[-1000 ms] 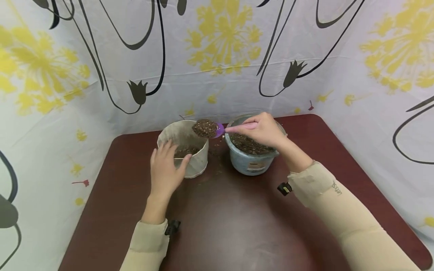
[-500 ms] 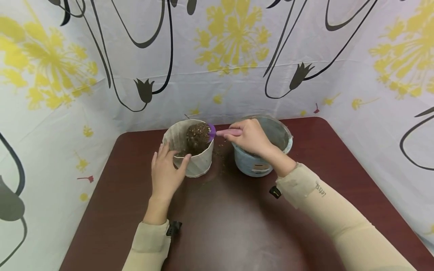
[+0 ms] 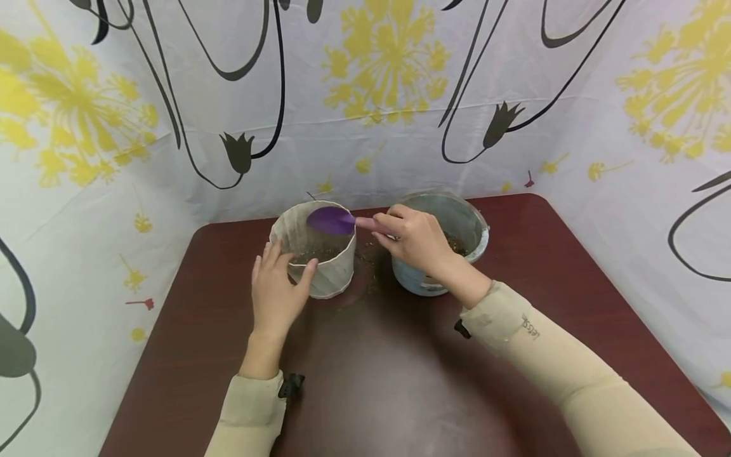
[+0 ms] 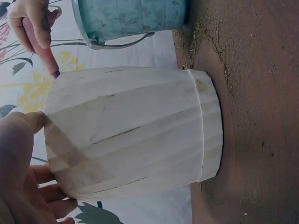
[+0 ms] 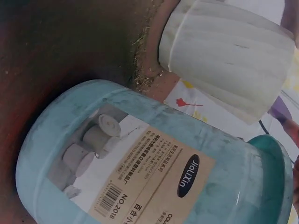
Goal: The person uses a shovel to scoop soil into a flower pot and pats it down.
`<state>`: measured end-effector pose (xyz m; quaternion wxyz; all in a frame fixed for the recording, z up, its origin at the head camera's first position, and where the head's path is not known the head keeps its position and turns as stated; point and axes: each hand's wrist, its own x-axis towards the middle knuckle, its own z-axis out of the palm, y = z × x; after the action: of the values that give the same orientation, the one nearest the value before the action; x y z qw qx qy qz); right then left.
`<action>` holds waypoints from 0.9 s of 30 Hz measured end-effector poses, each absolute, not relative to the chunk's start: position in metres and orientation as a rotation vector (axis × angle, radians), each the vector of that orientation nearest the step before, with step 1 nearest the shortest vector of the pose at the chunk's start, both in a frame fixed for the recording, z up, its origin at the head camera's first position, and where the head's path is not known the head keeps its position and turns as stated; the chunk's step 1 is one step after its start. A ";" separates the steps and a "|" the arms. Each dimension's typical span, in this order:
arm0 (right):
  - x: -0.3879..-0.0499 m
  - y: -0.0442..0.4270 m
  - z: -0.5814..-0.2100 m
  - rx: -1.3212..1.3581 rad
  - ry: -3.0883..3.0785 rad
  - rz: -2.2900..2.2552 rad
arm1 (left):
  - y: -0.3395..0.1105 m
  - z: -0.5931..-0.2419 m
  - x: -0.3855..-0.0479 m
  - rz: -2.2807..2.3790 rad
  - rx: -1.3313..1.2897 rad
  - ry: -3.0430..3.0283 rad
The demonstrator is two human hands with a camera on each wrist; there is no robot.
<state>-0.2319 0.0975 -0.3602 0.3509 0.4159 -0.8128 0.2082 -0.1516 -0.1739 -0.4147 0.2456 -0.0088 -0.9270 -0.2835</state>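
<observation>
Turned over at the mouth of the white flower pot [image 3: 325, 279] is a garden trowel with a purple blade [image 3: 331, 221] and pink handle. My right hand [image 3: 419, 241] grips the handle above the blue bucket [image 3: 405, 273]. Around the pot's near left rim, my left hand [image 3: 278, 285] holds on with thumb and fingers spread apart; the left wrist view shows the thumb [image 4: 32, 121] on the rim and the fingers [image 4: 53, 193] bent against the side. Dark soil [image 3: 316, 255] lies inside the pot. More soil [image 3: 455, 244] shows in the bucket, partly hidden by my right hand.
Both containers stand near the back edge of the dark red table [image 3: 365, 368]. Crumbs of soil [image 3: 370, 279] are scattered between them. A printed label [image 5: 140, 172] covers part of the bucket's side. Patterned white cloth [image 3: 365, 152] hangs behind and on both sides.
My right hand moved left from over the bucket and turned the trowel over. Its heap of soil has dropped into the pot, leaving the blade's back in view. My left hand stayed on the rim.
</observation>
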 end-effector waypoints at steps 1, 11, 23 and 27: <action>-0.232 0.100 -0.360 1.063 -2.112 0.568 | -0.173 -0.415 -0.152 -0.771 -0.027 -2.527; -0.229 0.139 -0.346 0.857 -2.167 0.947 | -0.152 -0.413 -0.160 -0.764 -0.091 -2.492; -0.224 0.218 -0.344 0.579 -2.306 0.962 | -0.103 -0.411 -0.178 -0.702 -0.422 -2.286; -0.218 0.232 -0.351 0.583 -2.321 0.914 | -0.082 -0.412 -0.180 -0.706 -0.555 -2.251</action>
<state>-0.2184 0.2322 -0.3506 0.2860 0.2180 -0.8682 0.3420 -0.1804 -0.0816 -0.4120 0.3514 -0.2143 -0.8696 -0.2727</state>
